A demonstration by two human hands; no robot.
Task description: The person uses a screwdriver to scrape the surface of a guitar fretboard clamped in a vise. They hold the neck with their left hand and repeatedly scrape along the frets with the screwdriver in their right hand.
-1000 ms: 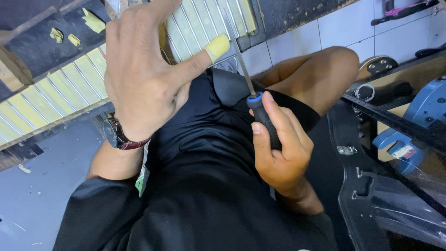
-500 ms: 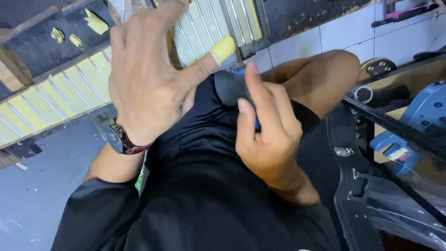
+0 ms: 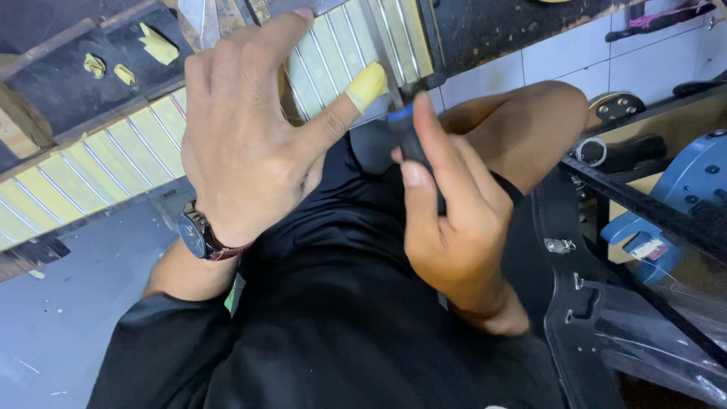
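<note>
Black-clothed lap [image 3: 341,333], nearest the camera. Right hand [image 3: 454,220]: fingers wrapped around a tool with a black handle and blue collar [image 3: 413,140], its metal shaft pointing up towards the board. Left hand [image 3: 250,136]: fingers spread and resting on a long fretted board of pale yellow segments [image 3: 98,170], thumb tip under a yellow cover [image 3: 366,83]; wristwatch [image 3: 198,235] at the wrist. Blue metal part [image 3: 681,189] at right. Farthest: white tiled wall [image 3: 568,53].
</note>
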